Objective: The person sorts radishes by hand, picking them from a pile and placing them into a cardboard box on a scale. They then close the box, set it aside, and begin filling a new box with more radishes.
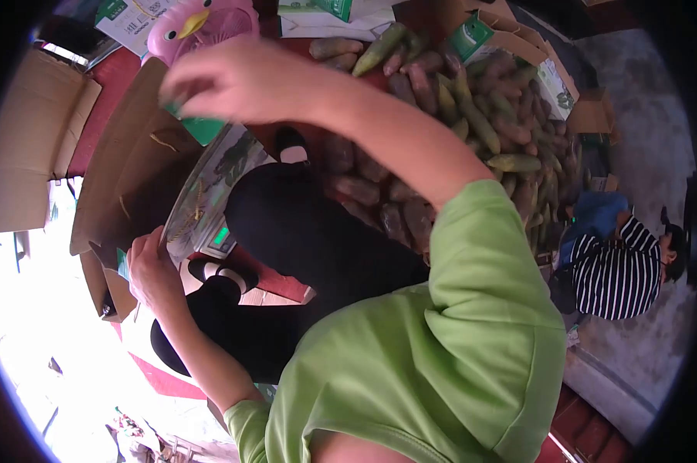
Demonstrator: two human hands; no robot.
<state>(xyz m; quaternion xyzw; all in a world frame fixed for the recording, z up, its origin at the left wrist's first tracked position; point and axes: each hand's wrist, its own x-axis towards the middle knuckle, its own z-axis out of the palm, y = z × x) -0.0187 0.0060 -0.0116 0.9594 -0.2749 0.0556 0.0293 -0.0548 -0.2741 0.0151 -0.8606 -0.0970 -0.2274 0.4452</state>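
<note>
My left hand [152,270] grips the thin edge of a brown cardboard box [136,174], while my curved right hand [233,81] is blurred, its hold I cannot tell.

I see the left hand [154,272] gripping the box [128,166] at its near end; the blurred right hand [229,83] hangs over its far end. Beyond the box is a pink fan [230,25]; right of the box, piled vegetables [510,116].
</note>
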